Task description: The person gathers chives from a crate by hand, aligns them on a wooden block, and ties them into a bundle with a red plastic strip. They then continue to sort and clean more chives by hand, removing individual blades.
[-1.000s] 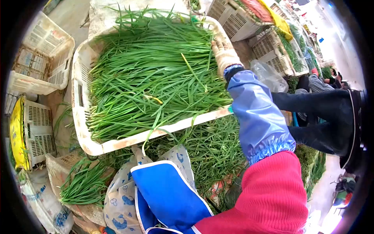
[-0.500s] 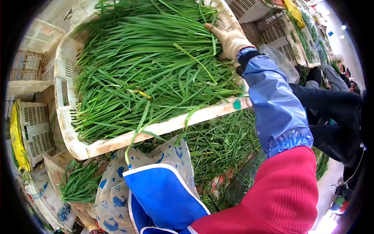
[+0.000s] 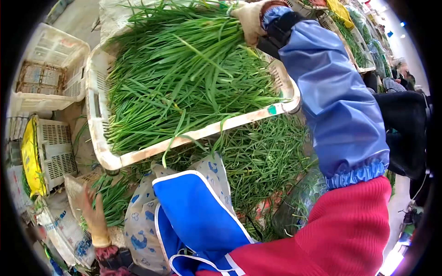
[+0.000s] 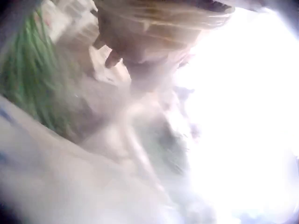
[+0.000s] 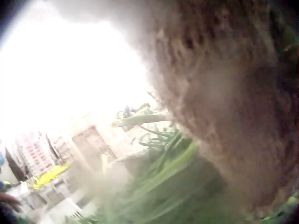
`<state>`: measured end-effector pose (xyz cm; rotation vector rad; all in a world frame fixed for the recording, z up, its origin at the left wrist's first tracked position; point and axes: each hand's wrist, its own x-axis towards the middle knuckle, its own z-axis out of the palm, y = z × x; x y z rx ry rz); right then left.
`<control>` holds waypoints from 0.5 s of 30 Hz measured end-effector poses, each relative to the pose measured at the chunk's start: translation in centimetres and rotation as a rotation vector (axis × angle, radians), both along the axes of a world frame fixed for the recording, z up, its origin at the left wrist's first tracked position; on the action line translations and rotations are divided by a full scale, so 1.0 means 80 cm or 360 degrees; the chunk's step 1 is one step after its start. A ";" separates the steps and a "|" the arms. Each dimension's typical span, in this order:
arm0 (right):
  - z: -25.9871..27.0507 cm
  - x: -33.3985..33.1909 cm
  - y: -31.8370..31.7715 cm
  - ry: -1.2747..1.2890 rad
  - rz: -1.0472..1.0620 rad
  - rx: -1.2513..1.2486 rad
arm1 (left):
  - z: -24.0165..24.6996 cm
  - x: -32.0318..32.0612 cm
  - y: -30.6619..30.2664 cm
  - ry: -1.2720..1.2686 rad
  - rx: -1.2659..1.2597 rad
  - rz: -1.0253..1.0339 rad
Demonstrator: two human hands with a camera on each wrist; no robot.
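Observation:
Long green garlic chives (image 3: 184, 87) fill a white plastic crate (image 3: 198, 135) in the head view. At the crate's far right corner, my right hand (image 3: 251, 22) in a knitted glove grips a bundle of leaf ends, which fan out to the left from it. In the right wrist view the glove (image 5: 219, 93) hangs over blurred green leaves (image 5: 163, 182). My left hand (image 3: 95, 214), gloved and blurred, is raised at the lower left with fingers spread and holding nothing. A smaller bunch of chives (image 3: 113, 202) lies right beside it.
Loose chives (image 3: 267, 175) are heaped below the crate's near edge. Another white crate (image 3: 50, 69) stands at the left, above a crate with a yellow cloth (image 3: 33, 156). A person's dark-clad legs (image 3: 403, 133) are at the right. A blue apron (image 3: 198, 214) covers my front.
My right hand has gone from resting by the chives' leaf ends to gripping a bundle and pulling it up toward the far corner. My left hand has come into view at lower left.

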<state>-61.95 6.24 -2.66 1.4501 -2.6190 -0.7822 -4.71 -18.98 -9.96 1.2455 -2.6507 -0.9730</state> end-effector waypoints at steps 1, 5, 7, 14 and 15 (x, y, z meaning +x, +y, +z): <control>0.064 0.056 -0.015 -0.0193 -0.0128 0.0389 | 0.009 -0.047 0.015 0.0273 0.0428 -0.0046; 0.047 0.093 -0.030 -0.0580 -0.0284 0.0259 | 0.046 -0.205 0.123 0.0637 0.2158 -0.0266; 0.030 0.132 -0.011 -0.0708 -0.0388 0.0120 | 0.000 -0.252 0.168 0.0523 0.2711 -0.0249; 0.029 0.344 0.079 -0.0957 -0.0434 -0.0424 | -0.046 -0.300 0.237 0.1201 0.3363 0.0374; 0.022 0.373 0.093 -0.0978 -0.0491 -0.0498 | -0.053 -0.286 0.238 0.1253 0.3343 0.0316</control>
